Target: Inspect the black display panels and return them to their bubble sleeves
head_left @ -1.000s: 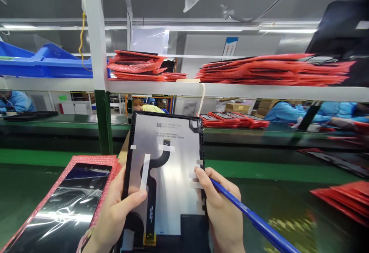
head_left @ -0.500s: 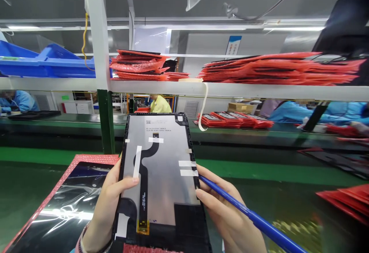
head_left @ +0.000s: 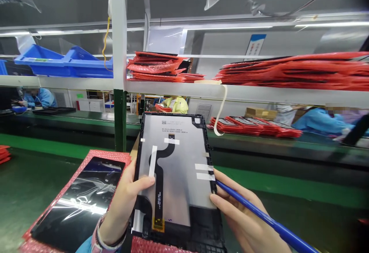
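A tablet screen assembly (head_left: 181, 168) is held up in front of me, its silver back facing me, with a black flex cable (head_left: 159, 191) and strips of white tape on it. My left hand (head_left: 127, 195) grips its left edge, the thumb lying on the back near a tape strip. On the right edge, my right hand (head_left: 245, 210) holds the assembly, with a long blue rod (head_left: 262, 216) also between its fingers; the rod's tip is hidden at the panel's edge. Below the assembly shows a bit of pink bubble wrap (head_left: 155, 246). To the left, another glossy black screen (head_left: 83, 203) lies on pink bubble wrap.
Red bubble bags (head_left: 161, 68) are stacked on the shelf ahead, beside a longer red pile (head_left: 294, 72) and blue bins (head_left: 66, 62). A pale strip (head_left: 220, 110) hangs from the shelf edge. Across the bench lie several red-wrapped panels (head_left: 253, 126); people work beyond.
The view has turned left, so the surroundings sit further right and more of the screen on the left shows. Both hands keep their hold on the assembly, and the rod stays in the right hand.
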The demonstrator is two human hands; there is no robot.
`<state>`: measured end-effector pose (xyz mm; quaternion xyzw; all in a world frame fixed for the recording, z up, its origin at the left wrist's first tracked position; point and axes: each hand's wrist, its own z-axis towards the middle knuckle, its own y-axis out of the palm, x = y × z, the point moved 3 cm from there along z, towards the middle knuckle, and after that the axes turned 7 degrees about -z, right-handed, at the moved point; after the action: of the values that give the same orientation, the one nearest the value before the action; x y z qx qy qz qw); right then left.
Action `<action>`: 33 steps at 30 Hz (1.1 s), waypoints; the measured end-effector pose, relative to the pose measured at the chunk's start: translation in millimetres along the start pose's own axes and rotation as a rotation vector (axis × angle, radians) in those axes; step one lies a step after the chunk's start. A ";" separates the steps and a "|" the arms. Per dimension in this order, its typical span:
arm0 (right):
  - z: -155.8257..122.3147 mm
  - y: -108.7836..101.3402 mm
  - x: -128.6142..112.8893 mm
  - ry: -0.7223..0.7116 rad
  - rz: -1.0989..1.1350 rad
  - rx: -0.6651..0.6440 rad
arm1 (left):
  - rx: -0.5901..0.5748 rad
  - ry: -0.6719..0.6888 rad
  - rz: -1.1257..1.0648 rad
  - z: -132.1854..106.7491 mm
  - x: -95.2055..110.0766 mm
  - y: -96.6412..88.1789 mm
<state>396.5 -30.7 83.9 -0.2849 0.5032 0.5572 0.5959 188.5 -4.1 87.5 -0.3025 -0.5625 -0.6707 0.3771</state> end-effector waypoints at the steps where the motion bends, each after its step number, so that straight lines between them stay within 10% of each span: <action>1: -0.3 0.9 -0.7 0.003 0.004 -0.004 | 0.001 -0.003 0.007 0.5 -1.1 -1.3; 16: 8.4 4.9 -1.0 0.003 -0.030 -0.063 | -0.009 0.233 0.241 2.2 1.6 -5.0; 27: 7.5 -3.1 -5.3 -0.116 0.067 0.149 | 0.018 0.302 0.207 -8.2 -4.1 8.4; 30: 10.7 -4.9 -2.3 -0.073 0.171 0.018 | -0.023 0.377 0.380 -6.6 -3.0 6.8; 33: 12.0 -0.9 5.1 0.080 0.247 -0.229 | -0.311 0.552 0.659 -3.1 -3.0 8.9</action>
<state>400.0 -18.2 83.0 -0.3090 0.4910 0.6681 0.4659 197.7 -7.5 89.1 -0.3282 -0.2071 -0.6469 0.6564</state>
